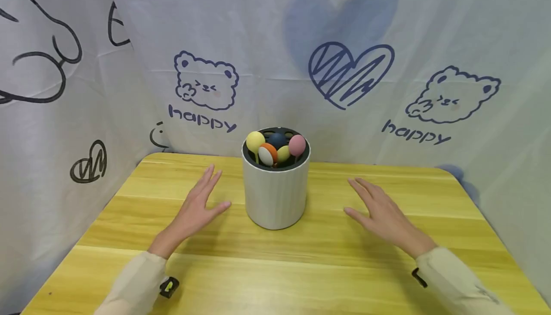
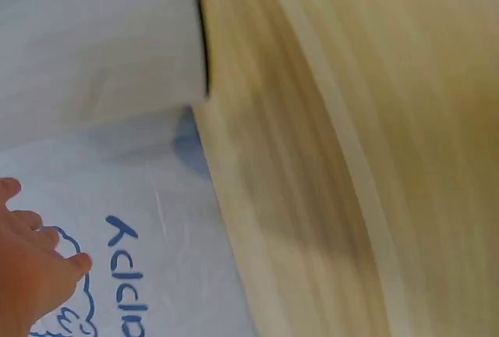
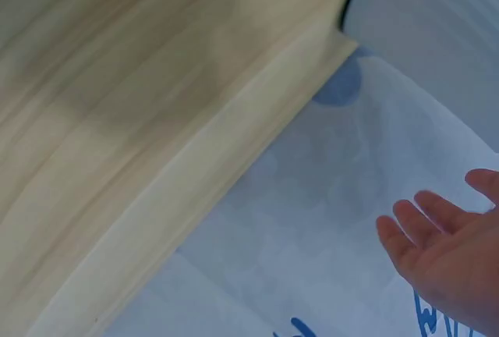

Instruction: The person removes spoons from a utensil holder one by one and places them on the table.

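A white ribbed cylindrical holder (image 1: 276,197) with a black slotted top stands upright near the back of the table. Out of its top poke several rounded heads: a yellow one (image 1: 256,141), a dark blue one (image 1: 277,140), a pink one (image 1: 297,145) and an orange-and-white one (image 1: 268,154). To the holder's left, my left hand (image 1: 195,212) is held with fingers extended and thumb spread, touching nothing. On the other side my right hand (image 1: 383,217) mirrors it, fingers stretched toward the holder and apart from it. Both wrist views show the holder's side close by.
The wooden table (image 1: 275,276) has yellow grain and rounded back corners. White cloth (image 1: 267,28) printed with bears, hearts and "happy" hangs right behind it and along both sides. A small black device (image 1: 169,286) sits at the left cuff.
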Demonstrator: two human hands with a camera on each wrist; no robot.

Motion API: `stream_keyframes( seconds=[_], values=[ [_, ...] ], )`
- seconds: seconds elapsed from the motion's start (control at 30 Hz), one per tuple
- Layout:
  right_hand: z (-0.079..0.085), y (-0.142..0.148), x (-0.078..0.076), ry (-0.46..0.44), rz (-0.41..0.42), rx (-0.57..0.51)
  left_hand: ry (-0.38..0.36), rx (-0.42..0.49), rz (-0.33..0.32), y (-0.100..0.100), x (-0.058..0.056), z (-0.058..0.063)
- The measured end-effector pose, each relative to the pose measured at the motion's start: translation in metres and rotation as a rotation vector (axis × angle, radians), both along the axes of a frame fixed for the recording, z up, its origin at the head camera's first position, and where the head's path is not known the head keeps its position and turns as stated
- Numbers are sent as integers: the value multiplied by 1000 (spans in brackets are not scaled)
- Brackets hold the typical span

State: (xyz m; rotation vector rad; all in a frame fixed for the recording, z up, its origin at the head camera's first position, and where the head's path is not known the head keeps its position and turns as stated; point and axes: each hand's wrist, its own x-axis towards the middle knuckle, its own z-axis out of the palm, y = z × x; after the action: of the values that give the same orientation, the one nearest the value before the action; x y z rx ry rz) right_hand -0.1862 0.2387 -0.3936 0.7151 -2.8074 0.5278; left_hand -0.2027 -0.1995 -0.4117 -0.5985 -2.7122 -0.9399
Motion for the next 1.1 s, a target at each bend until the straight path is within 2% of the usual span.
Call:
stream_keyframes(
  seconds=[0.17,0.27,0.33,0.43,0.57,0.7,0.87,1.1],
  values=[
    [8,-11,-4,-31,-13,-142,-159,288,-1,20,-7,8],
    [13,-19,-8,-62,-12,-225,-217,435,-24,31,-14,16],
    [17,-25,-12,-92,-5,-288,-238,523,-51,39,-19,22],
    [25,-34,-18,-143,15,-402,-252,608,-74,50,-26,29],
    [37,-47,-25,-195,27,-545,-253,684,-77,62,-32,34],
    [50,-56,-32,-239,20,-632,-248,715,-77,71,-34,38],
    [63,-61,-43,-297,35,-692,-248,725,-69,78,-35,39],
    [71,-64,-63,-377,49,-707,-250,745,-57,81,-37,35]
  ],
)
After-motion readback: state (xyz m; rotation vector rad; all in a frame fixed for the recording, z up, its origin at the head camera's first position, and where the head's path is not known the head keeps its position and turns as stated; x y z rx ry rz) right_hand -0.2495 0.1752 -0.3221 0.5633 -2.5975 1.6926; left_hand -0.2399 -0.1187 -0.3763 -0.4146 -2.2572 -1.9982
